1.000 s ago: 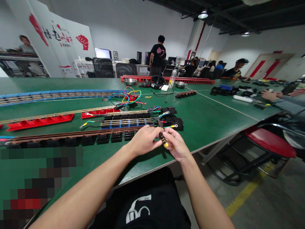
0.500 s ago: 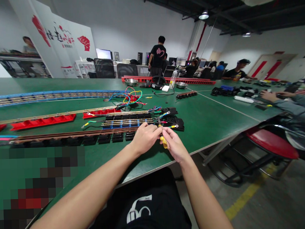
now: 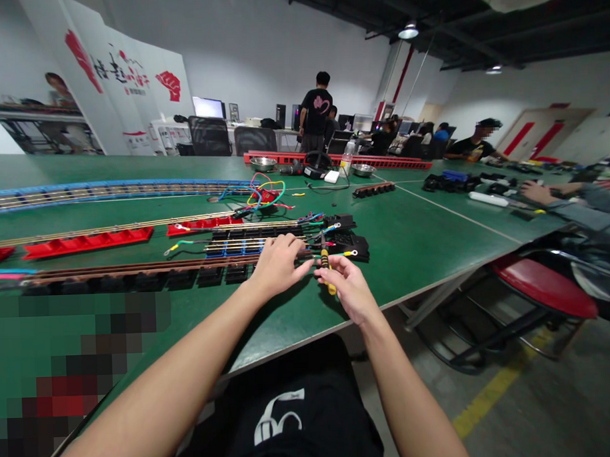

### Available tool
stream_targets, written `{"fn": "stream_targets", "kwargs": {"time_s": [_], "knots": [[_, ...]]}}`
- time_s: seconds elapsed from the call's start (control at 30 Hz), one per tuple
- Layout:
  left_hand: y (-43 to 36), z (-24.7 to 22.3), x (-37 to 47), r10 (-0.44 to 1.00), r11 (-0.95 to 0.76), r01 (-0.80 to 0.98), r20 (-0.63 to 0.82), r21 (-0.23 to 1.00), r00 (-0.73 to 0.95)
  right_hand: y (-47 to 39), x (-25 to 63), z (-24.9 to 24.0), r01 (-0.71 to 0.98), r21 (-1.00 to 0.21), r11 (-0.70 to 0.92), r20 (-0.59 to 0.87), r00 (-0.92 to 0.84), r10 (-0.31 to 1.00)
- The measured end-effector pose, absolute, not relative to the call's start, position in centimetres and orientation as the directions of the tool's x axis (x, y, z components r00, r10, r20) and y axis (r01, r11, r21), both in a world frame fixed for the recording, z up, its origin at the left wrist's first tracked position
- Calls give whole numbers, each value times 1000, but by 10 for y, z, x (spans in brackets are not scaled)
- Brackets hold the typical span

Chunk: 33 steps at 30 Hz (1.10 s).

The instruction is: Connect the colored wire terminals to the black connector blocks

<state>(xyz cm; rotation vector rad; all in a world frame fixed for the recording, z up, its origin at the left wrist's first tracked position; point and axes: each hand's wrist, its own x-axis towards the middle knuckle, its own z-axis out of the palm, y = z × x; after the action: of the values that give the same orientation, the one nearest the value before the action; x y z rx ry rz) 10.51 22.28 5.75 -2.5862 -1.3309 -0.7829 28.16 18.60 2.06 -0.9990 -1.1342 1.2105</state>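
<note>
In my right hand is a pair of pliers with yellow-and-black handles, jaws pointing away from me. The fingers close round the handles. My left hand lies over the brown-topped rail and the black-and-blue rail section, thumb stretched out towards the pliers. Its fingertips are partly hidden behind the hand. Beyond the pliers sits a black end piece with several coloured wires. A yellow-sleeved wire with a ring terminal sticks out to the right of my right hand.
A blue rail and red holders lie to the left on the green table. Loose coloured wires, metal bowls and a bottle stand farther back. A co-worker's hands are at right, above a red stool.
My left hand has moved left, away from the pliers and my right hand, and its thumb has spread out. More of the pliers now shows in my right hand.
</note>
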Motion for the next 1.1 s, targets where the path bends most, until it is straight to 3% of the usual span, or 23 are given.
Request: {"fn": "stream_targets", "kwargs": {"time_s": [0.1,0.2,0.33,0.47,0.77,1.1], "knots": [[226,56,101,753,-569,818,450,81,479,183,280,20,-80,-981,176,171,67,983],[229,55,100,758,-566,821,437,72,484,179,279,20,125,-958,257,270,98,958],[231,54,102,752,-571,817,451,82,480,174,276,20,403,-872,279,360,140,923],[231,53,103,750,-582,806,456,110,479,170,271,21,565,-766,307,473,172,864],[227,58,103,782,-506,856,476,106,403,166,265,18,701,-585,408,642,93,761],[230,54,101,787,-528,837,451,142,421,166,265,15,788,-472,396,685,45,727]]}}
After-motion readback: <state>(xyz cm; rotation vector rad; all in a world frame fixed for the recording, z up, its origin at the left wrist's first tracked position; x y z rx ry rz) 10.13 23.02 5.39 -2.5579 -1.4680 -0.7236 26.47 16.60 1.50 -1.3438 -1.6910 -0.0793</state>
